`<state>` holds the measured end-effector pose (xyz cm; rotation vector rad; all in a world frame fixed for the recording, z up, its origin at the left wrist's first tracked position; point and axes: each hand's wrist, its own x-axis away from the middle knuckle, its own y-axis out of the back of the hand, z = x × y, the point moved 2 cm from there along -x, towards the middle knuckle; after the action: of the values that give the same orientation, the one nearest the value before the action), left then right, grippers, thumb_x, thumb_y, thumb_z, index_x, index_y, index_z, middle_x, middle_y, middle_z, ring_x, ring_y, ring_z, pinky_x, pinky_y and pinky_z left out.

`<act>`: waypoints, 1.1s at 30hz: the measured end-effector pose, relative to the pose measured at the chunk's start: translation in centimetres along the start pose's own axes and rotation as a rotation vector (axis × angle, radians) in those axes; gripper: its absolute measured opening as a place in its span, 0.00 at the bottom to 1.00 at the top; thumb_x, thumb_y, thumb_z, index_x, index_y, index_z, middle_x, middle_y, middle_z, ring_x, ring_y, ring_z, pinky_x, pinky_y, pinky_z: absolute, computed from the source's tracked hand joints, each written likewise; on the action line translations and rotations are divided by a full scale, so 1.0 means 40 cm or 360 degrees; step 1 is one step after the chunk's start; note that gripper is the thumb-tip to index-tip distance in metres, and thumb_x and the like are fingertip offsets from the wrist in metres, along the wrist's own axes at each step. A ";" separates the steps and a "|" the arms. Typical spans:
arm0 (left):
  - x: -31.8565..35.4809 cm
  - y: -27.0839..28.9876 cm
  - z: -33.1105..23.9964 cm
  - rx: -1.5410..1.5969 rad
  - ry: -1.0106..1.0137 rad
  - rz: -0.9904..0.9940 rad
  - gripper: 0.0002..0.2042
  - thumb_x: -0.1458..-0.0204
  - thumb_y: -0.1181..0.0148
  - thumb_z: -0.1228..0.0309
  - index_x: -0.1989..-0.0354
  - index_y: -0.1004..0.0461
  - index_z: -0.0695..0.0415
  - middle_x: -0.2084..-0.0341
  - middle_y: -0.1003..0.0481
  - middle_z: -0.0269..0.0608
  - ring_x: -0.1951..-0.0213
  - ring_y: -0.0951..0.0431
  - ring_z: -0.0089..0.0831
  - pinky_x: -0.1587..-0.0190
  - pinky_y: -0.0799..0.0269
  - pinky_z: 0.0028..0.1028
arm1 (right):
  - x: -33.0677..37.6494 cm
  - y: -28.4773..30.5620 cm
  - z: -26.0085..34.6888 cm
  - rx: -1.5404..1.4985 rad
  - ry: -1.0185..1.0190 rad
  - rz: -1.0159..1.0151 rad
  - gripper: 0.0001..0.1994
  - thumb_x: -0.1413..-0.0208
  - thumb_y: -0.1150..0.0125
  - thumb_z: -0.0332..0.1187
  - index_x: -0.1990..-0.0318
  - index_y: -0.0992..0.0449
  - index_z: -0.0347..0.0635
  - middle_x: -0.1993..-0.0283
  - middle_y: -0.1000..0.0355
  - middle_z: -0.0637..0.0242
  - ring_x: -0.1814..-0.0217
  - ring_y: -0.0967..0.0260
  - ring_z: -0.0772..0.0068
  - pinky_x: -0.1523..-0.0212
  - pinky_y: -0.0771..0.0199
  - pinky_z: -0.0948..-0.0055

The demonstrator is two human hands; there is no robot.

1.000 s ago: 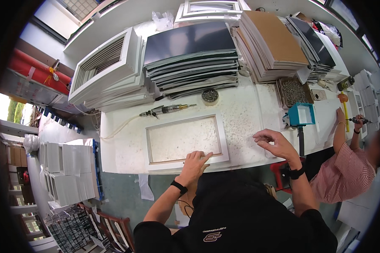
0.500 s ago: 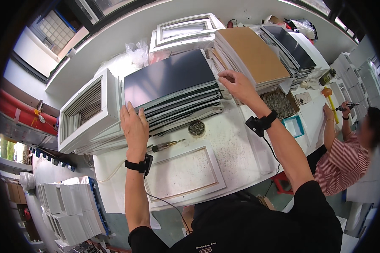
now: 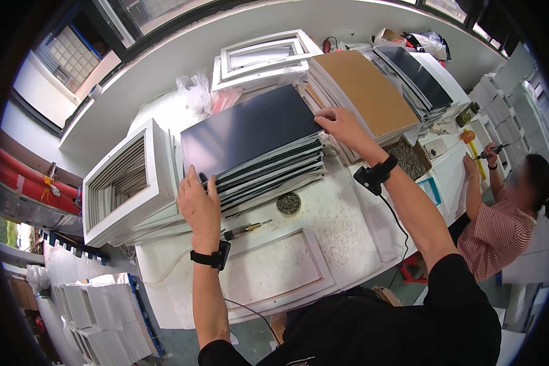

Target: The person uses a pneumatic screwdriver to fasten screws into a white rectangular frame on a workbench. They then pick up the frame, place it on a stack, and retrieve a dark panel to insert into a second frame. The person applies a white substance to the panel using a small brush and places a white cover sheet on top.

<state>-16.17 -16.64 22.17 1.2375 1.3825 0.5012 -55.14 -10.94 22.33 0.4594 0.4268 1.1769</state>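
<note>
A dark glossy panel [image 3: 244, 131] lies on top of a stack of similar thin panels [image 3: 274, 174] at the middle of the bench. At its near left corner rests my left hand [image 3: 199, 204], fingers spread and touching the stack's edge. My right hand [image 3: 341, 127] pinches the top panel's right edge between thumb and fingers. In front of the stack stand a small round tin of screws [image 3: 288, 204] and a power screwdriver [image 3: 247, 230] lying on its side. A white frame [image 3: 274, 268] lies flat nearest me.
White frames [image 3: 125, 177] are stacked at the left, more frames [image 3: 262, 55] behind. Brown-topped boards [image 3: 366, 91] stand right of the panels, beside a box of small metal parts [image 3: 407, 160]. At the far right a person in a striped shirt [image 3: 500, 235] holds a screwdriver [image 3: 497, 149].
My right hand has come in from just beyond the panel's right corner and now pinches its edge. My left hand stays at the near left corner, its fingers spread a little wider.
</note>
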 end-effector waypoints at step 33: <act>0.044 -0.038 0.014 0.0163 -0.0091 -0.0224 0.24 0.39 0.35 0.66 0.36 0.28 0.64 0.42 0.23 0.55 0.37 0.26 0.52 0.34 0.33 0.45 | 0.015 0.032 -0.045 -0.0791 -0.0569 0.0076 0.19 0.36 0.31 0.39 0.44 0.22 0.35 0.58 0.22 0.66 0.60 0.22 0.77 0.55 0.16 0.76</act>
<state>-15.87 -15.82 19.94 1.2168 1.4493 0.2986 -56.93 -9.78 21.49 0.2371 -0.1875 1.1692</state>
